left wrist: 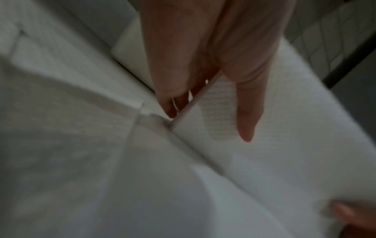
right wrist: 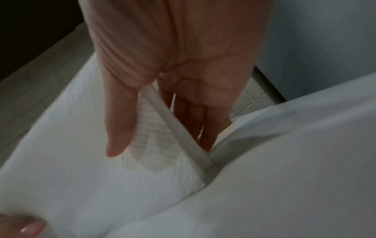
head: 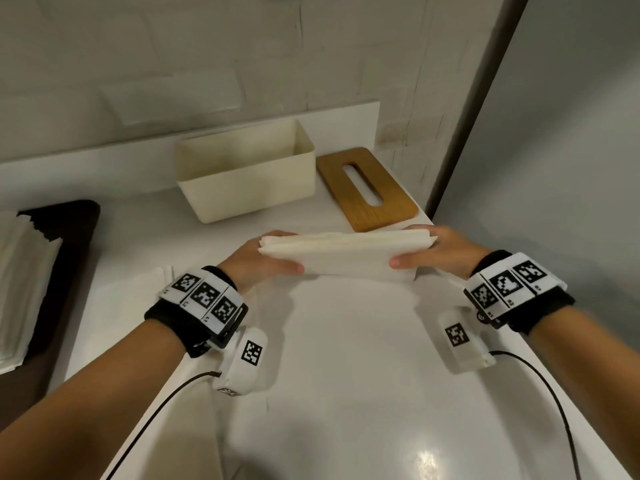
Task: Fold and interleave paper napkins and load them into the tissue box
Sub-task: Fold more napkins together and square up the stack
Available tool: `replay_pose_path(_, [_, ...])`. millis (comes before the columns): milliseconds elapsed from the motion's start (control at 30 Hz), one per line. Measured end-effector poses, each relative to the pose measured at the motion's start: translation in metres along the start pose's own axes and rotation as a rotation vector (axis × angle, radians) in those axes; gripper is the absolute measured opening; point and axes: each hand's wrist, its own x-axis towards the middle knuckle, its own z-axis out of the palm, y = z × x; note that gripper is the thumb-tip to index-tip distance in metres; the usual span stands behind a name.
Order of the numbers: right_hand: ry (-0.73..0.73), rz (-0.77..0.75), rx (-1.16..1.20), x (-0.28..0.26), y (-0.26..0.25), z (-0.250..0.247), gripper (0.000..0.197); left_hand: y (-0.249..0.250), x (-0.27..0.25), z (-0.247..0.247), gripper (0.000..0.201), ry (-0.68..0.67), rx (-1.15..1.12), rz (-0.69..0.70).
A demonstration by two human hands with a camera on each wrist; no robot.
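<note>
white counter (head: 346,375), both hands pinching napkin stack (head: 346,252) ends, open tissue box (head: 249,178) behind

The left hand (head: 258,261) and right hand (head: 437,252) are held level and apart, forearms extended forward, thumbs laid on top and fingers tucked underneath in a pinch.

The head camera looks from above, forward and down over the white counter (head: 346,375) toward the wall. Each wrist camera sits very close, under the palm, and looks along the fingers. All three views share the napkin stack (head: 346,251), held at its ends by the left hand (head: 263,261) and right hand (head: 436,251).
</note>
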Motion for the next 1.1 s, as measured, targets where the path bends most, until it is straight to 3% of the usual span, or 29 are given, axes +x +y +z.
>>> replay_pose_path(100, [0.056, -0.051, -0.117, 0.003, -0.015, -0.006, 0.033, 0.012, 0.003, 0.001, 0.038, 0.105, 0.24, -0.028])
replay_pose_path(167, [0.048, -0.116, -0.211, 0.004, -0.034, -0.007, 0.035, 0.033, 0.001, 0.0, 0.038, 0.191, 0.341, 0.098])
replay_pose_path(300, [0.026, -0.192, -0.295, 0.011, -0.064, -0.001, 0.039, 0.088, -0.009, 0.005, 0.022, 0.179, 0.476, 0.365])
replay_pose_path(433, [0.023, -0.179, -0.093, 0.017, -0.077, 0.014, 0.04, 0.12, -0.015, 0.009, 0.043, 0.261, 0.294, 0.57])
replay_pose_path(500, [0.042, -0.177, -0.001, 0.019, -0.077, 0.024, 0.041, 0.12, -0.014, 0.006, 0.05, 0.283, 0.103, 0.533])
replay_pose_path(567, [0.053, -0.177, 0.033, 0.022, -0.075, 0.032, 0.04, 0.111, -0.012, 0.006, 0.059, 0.23, -0.092, 0.393])
replay_pose_path(633, [0.028, -0.195, 0.06, 0.023, -0.072, 0.039, 0.036, 0.097, -0.011, 0.009, 0.054, 0.187, -0.146, 0.288])
replay_pose_path(700, [0.019, -0.189, 0.061, 0.023, -0.07, 0.043, 0.043, 0.085, -0.014, 0.016, 0.042, 0.185, -0.128, 0.287])
replay_pose_path(833, [0.058, -0.206, 0.106, 0.019, -0.072, 0.049, 0.068, 0.076, -0.021, 0.032, 0.038, 0.16, -0.173, 0.349])
replay_pose_path(1000, [0.136, -0.222, 0.209, 0.017, -0.078, 0.046, 0.055, 0.078, -0.021, 0.039, 0.023, 0.164, -0.303, 0.407])
replay_pose_path(1100, [0.084, -0.174, 0.112, 0.018, -0.068, 0.044, 0.059, 0.068, -0.016, 0.037, 0.032, 0.196, -0.328, 0.362])
